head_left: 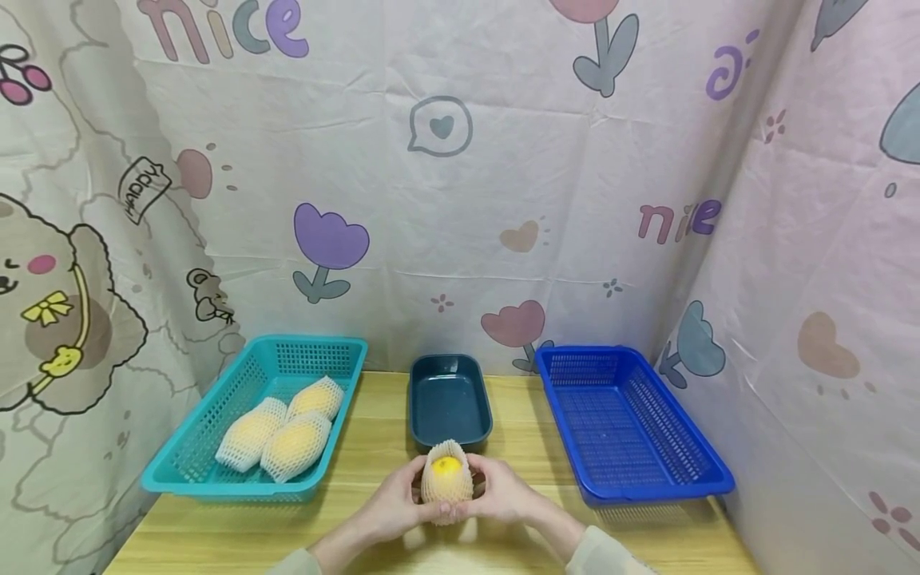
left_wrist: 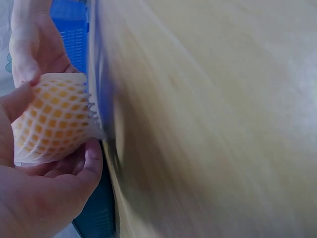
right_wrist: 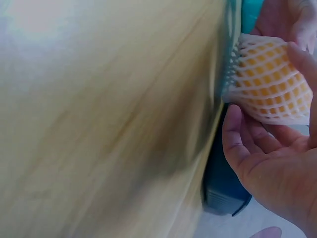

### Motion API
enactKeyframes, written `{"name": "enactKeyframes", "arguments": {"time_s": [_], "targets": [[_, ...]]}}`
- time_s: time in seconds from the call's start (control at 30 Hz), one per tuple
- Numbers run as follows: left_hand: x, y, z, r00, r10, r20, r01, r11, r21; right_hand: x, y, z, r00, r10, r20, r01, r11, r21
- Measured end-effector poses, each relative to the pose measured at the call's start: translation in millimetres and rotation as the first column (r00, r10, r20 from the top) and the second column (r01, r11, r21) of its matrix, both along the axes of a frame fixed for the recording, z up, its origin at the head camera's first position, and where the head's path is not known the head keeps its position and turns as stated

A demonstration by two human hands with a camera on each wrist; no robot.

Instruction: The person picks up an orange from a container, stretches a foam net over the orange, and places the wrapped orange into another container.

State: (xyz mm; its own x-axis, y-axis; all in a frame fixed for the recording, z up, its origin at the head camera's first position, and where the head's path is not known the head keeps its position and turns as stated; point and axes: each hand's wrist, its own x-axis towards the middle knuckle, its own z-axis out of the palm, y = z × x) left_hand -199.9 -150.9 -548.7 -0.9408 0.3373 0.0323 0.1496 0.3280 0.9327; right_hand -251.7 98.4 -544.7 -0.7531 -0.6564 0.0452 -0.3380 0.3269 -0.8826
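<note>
A yellow fruit (head_left: 446,465) in a white foam net sleeve (head_left: 447,487) is held between both hands at the front middle of the table. Its bare top shows through the sleeve's open upper end in the head view. My left hand (head_left: 394,500) grips the sleeve from the left, thumb on the near side and fingers around the far side. From the right, my right hand (head_left: 507,492) holds it the same way, the two thumbs close together. Both wrist views show the netted fruit over the table's edge, yellow-orange through the mesh.
Three netted yellow fruits lie in the teal basket (head_left: 167,481) on the left. A dark teal tray (head_left: 449,399) stands just beyond the hands. To the right is a blue basket (head_left: 611,423) with a perforated bottom. A printed curtain (head_left: 446,208) surrounds the wooden table (head_left: 381,399).
</note>
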Motion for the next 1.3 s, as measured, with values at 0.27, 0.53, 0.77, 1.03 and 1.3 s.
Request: {"name": "enactKeyframes", "arguments": {"time_s": [0.27,0.53,0.77,1.03,1.3], "targets": [[-4.3,6.3,10.4,0.996,-0.016,0.087,-0.005,0.970,0.243,2.7,-4,13.8,0.992,-0.068,0.106,0.078,0.993,-0.092],[-7.7,12.6,14.8,0.976,0.016,0.217,-0.095,0.930,0.356,5.9,-11,16.4,0.960,-0.122,0.251,0.167,0.972,-0.166],[-5.2,16.1,18.4,0.972,0.076,0.221,-0.142,0.943,0.301,7.3,-16,14.9,0.937,-0.115,0.330,0.189,0.961,-0.201],[-2.8,18.6,26.8,0.955,0.144,0.258,-0.219,0.932,0.290,13.0,-20,18.9,0.926,-0.124,0.357,0.212,0.952,-0.219],[-4.1,15.6,33.7,0.945,0.102,0.312,-0.232,0.880,0.415,15.1,-20,28.1,0.928,-0.133,0.348,0.234,0.935,-0.267]]}}
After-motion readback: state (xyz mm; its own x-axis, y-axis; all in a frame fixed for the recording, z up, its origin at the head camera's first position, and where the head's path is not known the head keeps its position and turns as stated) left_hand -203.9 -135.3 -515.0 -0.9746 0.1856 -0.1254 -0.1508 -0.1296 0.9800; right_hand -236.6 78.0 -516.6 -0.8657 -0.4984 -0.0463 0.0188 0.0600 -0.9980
